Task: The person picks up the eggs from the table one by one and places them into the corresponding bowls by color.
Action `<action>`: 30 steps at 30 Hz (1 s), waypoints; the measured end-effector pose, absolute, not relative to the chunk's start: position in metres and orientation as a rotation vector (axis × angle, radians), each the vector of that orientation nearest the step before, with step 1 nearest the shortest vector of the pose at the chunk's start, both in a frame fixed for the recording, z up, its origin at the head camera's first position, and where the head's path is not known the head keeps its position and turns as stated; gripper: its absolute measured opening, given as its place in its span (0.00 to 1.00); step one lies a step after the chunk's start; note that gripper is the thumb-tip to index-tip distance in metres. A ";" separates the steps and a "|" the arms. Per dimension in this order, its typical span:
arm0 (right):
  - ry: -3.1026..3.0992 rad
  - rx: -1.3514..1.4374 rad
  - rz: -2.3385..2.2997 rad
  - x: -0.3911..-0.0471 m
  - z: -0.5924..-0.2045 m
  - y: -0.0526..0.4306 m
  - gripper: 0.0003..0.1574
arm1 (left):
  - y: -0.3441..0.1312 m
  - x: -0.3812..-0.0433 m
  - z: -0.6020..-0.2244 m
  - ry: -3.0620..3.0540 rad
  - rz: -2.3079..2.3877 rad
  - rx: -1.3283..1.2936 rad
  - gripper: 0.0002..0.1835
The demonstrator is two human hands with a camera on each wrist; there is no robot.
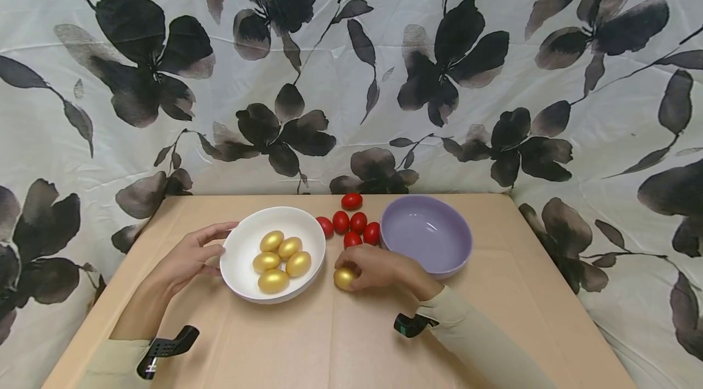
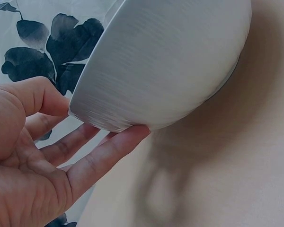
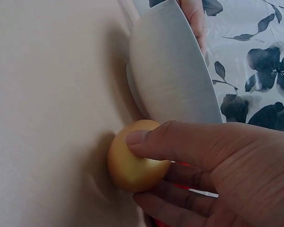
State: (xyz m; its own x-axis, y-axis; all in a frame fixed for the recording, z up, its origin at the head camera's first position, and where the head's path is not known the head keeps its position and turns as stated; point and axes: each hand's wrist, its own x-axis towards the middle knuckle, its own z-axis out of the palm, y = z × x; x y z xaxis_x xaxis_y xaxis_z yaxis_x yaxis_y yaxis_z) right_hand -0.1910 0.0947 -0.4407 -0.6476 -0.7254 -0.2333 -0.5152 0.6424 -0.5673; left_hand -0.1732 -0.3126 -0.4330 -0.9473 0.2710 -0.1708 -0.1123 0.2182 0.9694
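My right hand (image 1: 379, 268) pinches a shiny gold egg (image 1: 344, 279) close over the table, right of the white bowl. In the right wrist view the thumb lies across the egg (image 3: 132, 161), with the other fingers around its far side. The white bowl (image 1: 235, 282) stands at the left with several gold eggs (image 1: 273, 281) inside. At its left side my left hand (image 1: 189, 258) touches the rim and outer wall. The left wrist view shows these fingers (image 2: 104, 161) mostly straight against the bowl (image 2: 165, 66), with nothing else in them.
Several glossy red eggs (image 1: 341, 222) lie in a loose group between the two bowls, toward the back. A purple bowl (image 1: 425, 233) stands at the right, behind my right forearm. The table (image 1: 285, 346) ends at a floral curtain (image 1: 362, 71).
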 end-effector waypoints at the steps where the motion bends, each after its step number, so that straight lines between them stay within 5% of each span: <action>1: 2.413 -0.982 -0.648 -0.191 -0.440 0.095 0.27 | -0.313 -0.173 -0.433 2.192 1.785 0.149 0.33; 30: 2.351 -1.067 -0.855 -0.204 -0.417 0.100 0.30 | -0.314 -0.174 -0.432 2.200 1.774 0.130 0.33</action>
State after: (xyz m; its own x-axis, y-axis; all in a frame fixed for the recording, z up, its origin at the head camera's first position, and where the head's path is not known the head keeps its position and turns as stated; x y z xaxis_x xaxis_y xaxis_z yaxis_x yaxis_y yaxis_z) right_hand -0.2043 0.1002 -0.4168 -0.6178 -0.7775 -0.1178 -0.5200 0.5163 -0.6805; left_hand -0.1743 -0.3135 -0.4320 -0.9474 0.2626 -0.1829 -0.1230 0.2289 0.9657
